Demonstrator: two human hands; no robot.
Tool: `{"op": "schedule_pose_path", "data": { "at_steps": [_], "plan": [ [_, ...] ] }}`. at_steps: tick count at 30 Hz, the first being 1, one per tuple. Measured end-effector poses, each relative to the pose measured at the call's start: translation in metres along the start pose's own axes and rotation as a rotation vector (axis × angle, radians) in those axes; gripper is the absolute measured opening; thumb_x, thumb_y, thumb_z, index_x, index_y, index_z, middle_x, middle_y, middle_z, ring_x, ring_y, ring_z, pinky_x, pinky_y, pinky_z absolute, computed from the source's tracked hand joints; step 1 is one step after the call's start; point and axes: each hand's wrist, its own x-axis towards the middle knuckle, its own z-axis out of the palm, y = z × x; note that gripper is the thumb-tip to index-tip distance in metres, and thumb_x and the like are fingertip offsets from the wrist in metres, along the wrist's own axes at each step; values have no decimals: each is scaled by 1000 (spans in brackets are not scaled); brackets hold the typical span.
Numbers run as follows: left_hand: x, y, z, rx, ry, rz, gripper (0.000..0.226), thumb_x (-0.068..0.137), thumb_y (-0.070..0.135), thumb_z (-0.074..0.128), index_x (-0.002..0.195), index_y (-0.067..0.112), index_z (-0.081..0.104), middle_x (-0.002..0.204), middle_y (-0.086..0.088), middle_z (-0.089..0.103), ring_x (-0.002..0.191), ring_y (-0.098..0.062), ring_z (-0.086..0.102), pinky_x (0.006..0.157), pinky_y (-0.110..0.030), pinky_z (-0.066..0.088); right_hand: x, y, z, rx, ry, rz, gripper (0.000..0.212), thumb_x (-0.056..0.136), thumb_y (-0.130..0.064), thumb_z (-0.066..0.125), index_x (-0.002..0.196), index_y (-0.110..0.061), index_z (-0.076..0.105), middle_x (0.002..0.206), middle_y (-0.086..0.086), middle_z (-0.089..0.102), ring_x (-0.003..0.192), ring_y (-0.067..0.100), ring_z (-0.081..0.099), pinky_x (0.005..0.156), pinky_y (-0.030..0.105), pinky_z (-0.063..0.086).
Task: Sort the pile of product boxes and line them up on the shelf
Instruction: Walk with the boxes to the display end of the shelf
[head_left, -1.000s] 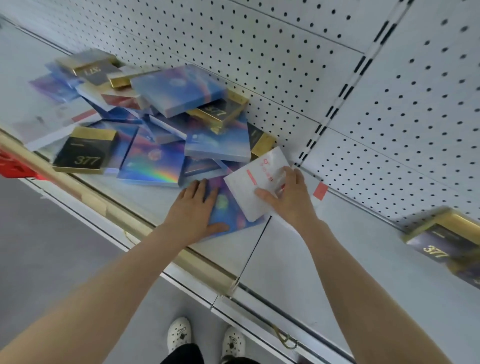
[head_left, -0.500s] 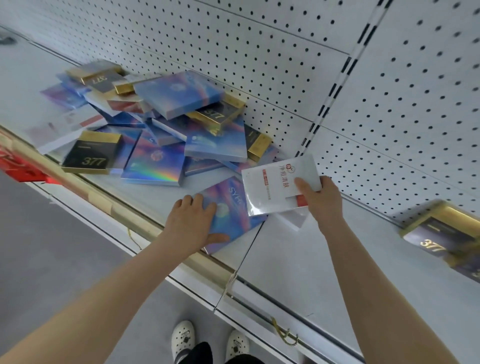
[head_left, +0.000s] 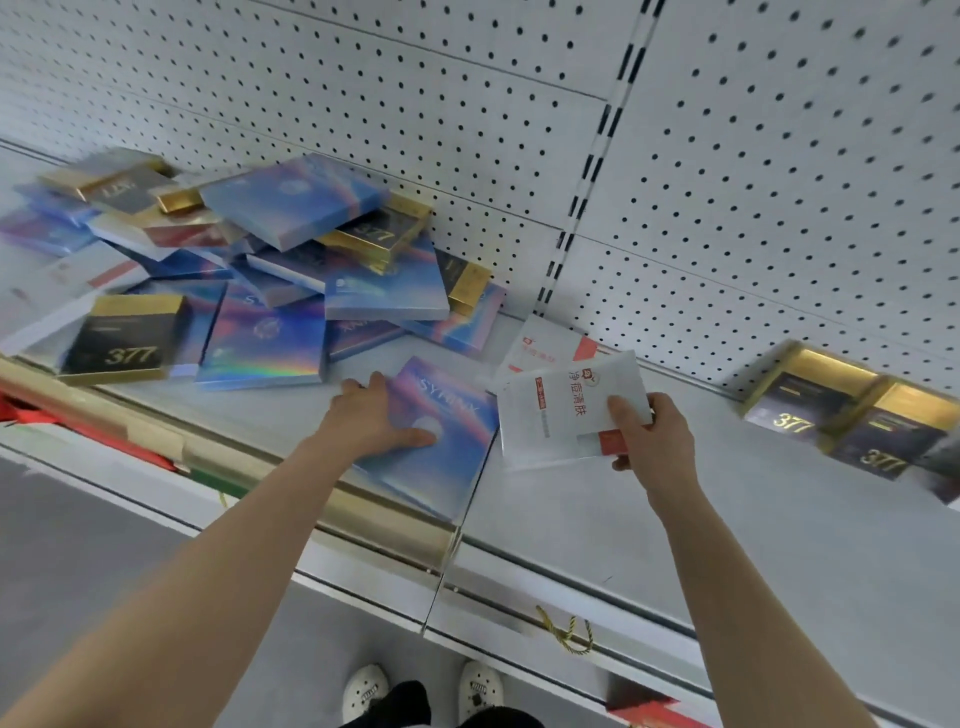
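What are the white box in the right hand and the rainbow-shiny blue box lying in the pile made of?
White box: apparently matte printed cardboard; flat faces, crisp edges, no glare. Rainbow-shiny blue box: probably card under holographic film; a rainbow band glints across it.

- Pile (head_left: 291, 249), 10 o'clock of frame: the lower boxes are buried under the upper ones, with only corners and edges showing. Most of the print is too smeared to read.
- Second white box (head_left: 545, 345), at 12 o'clock from the held white box (head_left: 566, 410): its lower part is hidden behind the held one.
- Right hand (head_left: 649, 441): the thumb shows on the white box's face, and the fingers are mostly behind it.
- Left hand (head_left: 374, 421): it covers the 9 o'clock side of the blue box (head_left: 447, 467). Cannot tell whether the fingers wrap under the edge.
- Black-and-gold boxes (head_left: 852, 421), 3 o'clock: motion-blurred, with the outermost cut by the frame edge.
- Shoes (head_left: 363, 691), 6 o'clock: heels cut off.
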Motion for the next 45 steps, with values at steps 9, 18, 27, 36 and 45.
{"op": "schedule_pose_path", "data": {
  "at_steps": [9, 18, 27, 36, 45],
  "plan": [
    [6, 9, -13, -567, 127, 182, 20, 92, 36, 59, 103, 18, 58, 102, -9, 67, 91, -29, 61, 83, -45, 51, -13, -4, -26, 14, 195, -24, 27, 97, -34, 50, 120, -19, 51, 86, -8, 63, 67, 16, 62, 49, 28, 49],
    [5, 87, -22, -1058, 178, 211, 11, 93, 24, 61, 92, 33, 55, 99, -4, 67, 97, -33, 63, 88, -53, 50, 66, -17, -122, -433, 149, -236, 24, 98, -35, 50, 121, -29, 47, 93, 4, 63, 71, 22, 67, 67, 42, 56],
    [12, 133, -3, -1101, 173, 184, 17, 94, 17, 59, 95, 33, 56, 101, -7, 68, 96, -31, 65, 88, -52, 51, 147, -20, -131, -436, -20, -470, 27, 95, -25, 58, 122, -26, 60, 108, 0, 54, 84, 23, 63, 74, 34, 53],
    [16, 148, 14, -1064, 211, 130, 11, 94, 21, 59, 94, 32, 57, 101, -10, 68, 96, -38, 64, 87, -57, 50, 166, 10, -105, -714, 450, -802, 31, 91, -19, 61, 122, -25, 64, 117, 12, 55, 111, 30, 42, 67, 42, 55],
    [4, 156, 26, -1098, 215, 109, 14, 95, 19, 58, 96, 33, 57, 99, -10, 69, 95, -39, 65, 87, -55, 50, 164, 8, -101, -824, 447, -841, 57, 73, 2, 70, 125, -19, 59, 110, 9, 56, 103, 31, 47, 80, 42, 46]
  ]
}}
